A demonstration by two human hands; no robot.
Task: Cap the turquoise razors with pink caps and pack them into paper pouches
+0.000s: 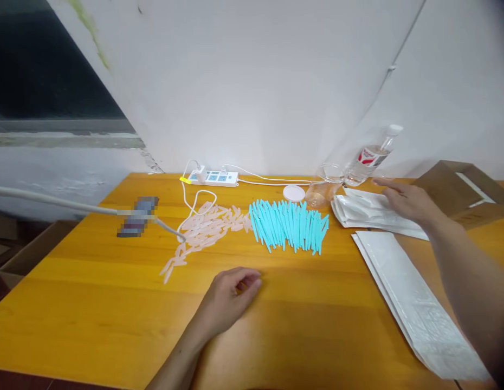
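Right hand (406,201) laid flat and open on the stack of white pouches (366,212), right of the turquoise sticks (290,225). Left hand (231,298) loosely curled, holding nothing, below those sticks. Sticks and pale pink pieces (203,227) lying loose; nothing visibly bagged yet.

the table (93,303) is seen as orange wood, smooth with a soft sheen. the teal sticks (290,223) and pale pink pieces (203,230) look like plastic. the white bags (414,309) appear crinkled and slightly glossy; the bottle (368,157) is clear plastic.
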